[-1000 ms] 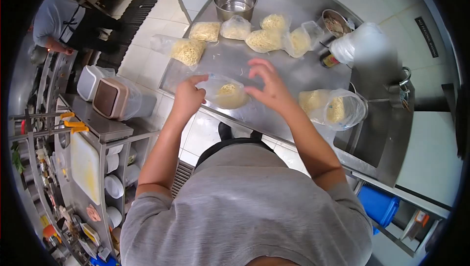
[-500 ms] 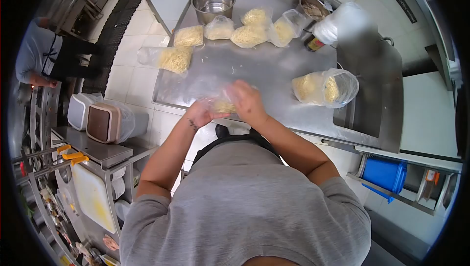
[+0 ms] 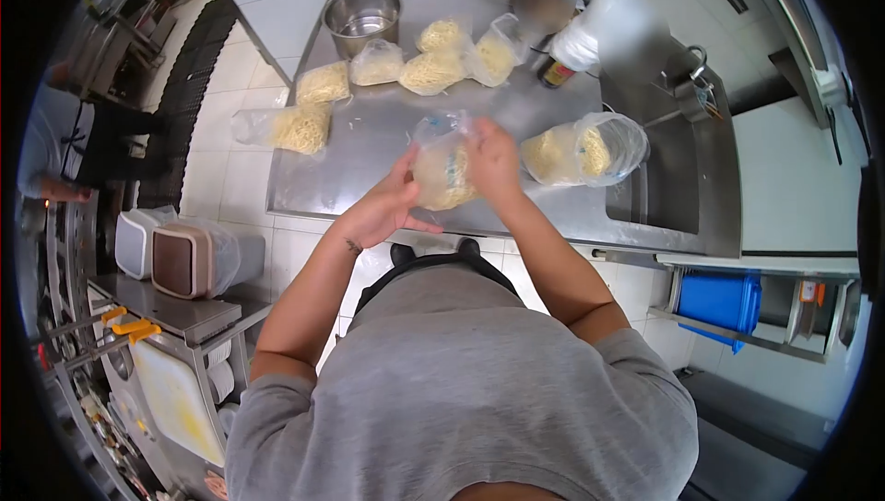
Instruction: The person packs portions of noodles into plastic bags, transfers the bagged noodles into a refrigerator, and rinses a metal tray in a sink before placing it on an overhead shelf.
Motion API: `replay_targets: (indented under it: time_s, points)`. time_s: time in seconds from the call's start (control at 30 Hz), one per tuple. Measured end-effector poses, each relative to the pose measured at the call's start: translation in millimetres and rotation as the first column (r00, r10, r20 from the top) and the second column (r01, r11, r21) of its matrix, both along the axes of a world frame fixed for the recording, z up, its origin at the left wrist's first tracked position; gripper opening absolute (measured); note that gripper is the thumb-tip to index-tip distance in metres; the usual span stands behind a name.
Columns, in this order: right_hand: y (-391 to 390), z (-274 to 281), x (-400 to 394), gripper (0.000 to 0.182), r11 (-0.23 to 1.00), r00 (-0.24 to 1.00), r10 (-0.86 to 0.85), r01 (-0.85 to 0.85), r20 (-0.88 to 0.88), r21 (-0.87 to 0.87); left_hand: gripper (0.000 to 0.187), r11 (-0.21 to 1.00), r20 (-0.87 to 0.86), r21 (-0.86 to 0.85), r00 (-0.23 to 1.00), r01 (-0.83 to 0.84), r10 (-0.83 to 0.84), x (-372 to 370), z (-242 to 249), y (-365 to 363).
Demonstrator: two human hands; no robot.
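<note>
A clear plastic bag of pale yellow shreds is held upright just above the steel counter's near edge. My right hand pinches its upper right side, fingers closed on the plastic. On the left side, my left hand grips the bag near its lower part, with one finger stretched out underneath. Right of my hands lies a larger clear bag with pale shreds inside, its mouth facing the sink. Further back are several filled bags, among them a bag of shreds and another bag at the left edge.
A steel pot stands at the back left of the counter. A dark bottle and a white plastic roll are near the sink. Lidded bins stand left. Another person is at far left.
The bag in my hands has been raised and turned upright, so its shreds and blue print show. My right hand has moved right and up. The whole view has shifted slightly.
</note>
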State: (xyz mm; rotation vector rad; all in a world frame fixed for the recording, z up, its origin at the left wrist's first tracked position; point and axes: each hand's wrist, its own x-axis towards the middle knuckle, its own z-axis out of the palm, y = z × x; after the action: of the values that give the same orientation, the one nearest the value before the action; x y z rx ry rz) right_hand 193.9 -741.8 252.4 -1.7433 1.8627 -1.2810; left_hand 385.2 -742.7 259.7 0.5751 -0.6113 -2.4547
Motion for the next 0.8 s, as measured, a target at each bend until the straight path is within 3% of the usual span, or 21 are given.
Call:
replay_targets:
  time_s: [0.07, 0.1, 0.17, 0.27, 0.3, 0.37, 0.4, 0.47, 0.53, 0.6, 0.67, 0.73, 0.8]
  points:
    - [10.3, 2.5, 2.5, 0.014, 0.993, 0.998, 0.012, -0.019, -0.055, -0.115, 0.051, 0.981, 0.233, -0.192, 0.972, 0.018, 0.028, -20.6, 16.2, 3.9]
    - [13.8, 1.8, 1.0, 0.015, 0.997, 1.000, -0.009, 0.007, -0.023, -0.074, 0.049, 0.958, 0.343, -0.284, 0.937, 0.041, 0.062, -30.9, 19.8, 6.8]
    - [14.9, 1.1, -3.6, 0.017, 0.999, 0.998, -0.051, 0.052, 0.048, -0.007, 0.039, 0.951, 0.368, -0.303, 0.913, -0.058, 0.174, -48.9, 7.6, -0.2]
    - [9.3, 0.4, -31.8, 0.021, 0.972, 0.942, -0.163, 0.103, 0.293, 0.212, 0.025, 0.926, 0.367, -0.272, 0.862, -0.260, 0.350, -78.6, -3.5, -2.4]
    - [7.9, -5.9, -39.8, 0.021, 0.965, 0.920, -0.176, 0.092, 0.349, 0.244, 0.020, 0.908, 0.361, -0.249, 0.837, -0.338, 0.411, -88.4, -3.5, -2.5]
    - [5.7, -22.1, -56.3, 0.023, 0.951, 0.866, -0.205, 0.067, 0.456, 0.302, 0.013, 0.899, 0.362, -0.274, 0.829, -0.342, 0.426, -97.7, 0.7, -3.7]
    - [8.5, -11.7, -64.7, 0.022, 0.967, 0.811, -0.089, -0.068, 0.578, 0.244, 0.010, 0.895, 0.358, -0.290, 0.829, -0.338, 0.429, -102.8, 5.1, -7.0]
    - [22.2, 12.5, -82.4, 0.023, 0.951, 0.625, 0.133, -0.300, 0.769, 0.079, 0.006, 0.800, 0.383, -0.576, 0.809, -0.168, 0.446, -104.4, 18.7, -10.3]
    - [28.1, 33.6, -105.0, 0.039, 0.825, 0.282, 0.153, -0.564, 0.947, 0.034, 0.002, 0.591, 0.306, -0.807, 0.845, -0.015, 0.439, -121.0, 41.2, -11.1]
    - [35.2, 38.1, -124.8, 0.051, 0.615, -0.090, 0.122, -0.775, 0.988, -0.147, 0.004, 0.280, 0.142, -0.959, 0.924, 0.040, 0.354, -147.5, 72.5, -7.5]
    - [38.3, 38.4, -141.5, 0.058, 0.323, -0.420, 0.031, -0.854, 0.907, -0.407, 0.008, 0.219, 0.165, -0.968, 0.971, 0.125, 0.172, -175.6, 95.6, -8.3]
    - [45.2, 51.1, -155.7, 0.062, 0.375, -0.448, 0.070, -0.816, 0.891, -0.440, 0.010, 0.113, 0.188, -0.977, 0.981, 0.182, 0.044, -202.2, 110.9, -14.6]
    - [51.6, 50.0, -181.1, 0.064, 0.530, -0.405, 0.132, -0.743, 0.905, -0.409, 0.011, 0.077, 0.160, -0.986, 0.976, 0.149, 0.151, -230.9, 131.8, -17.1]
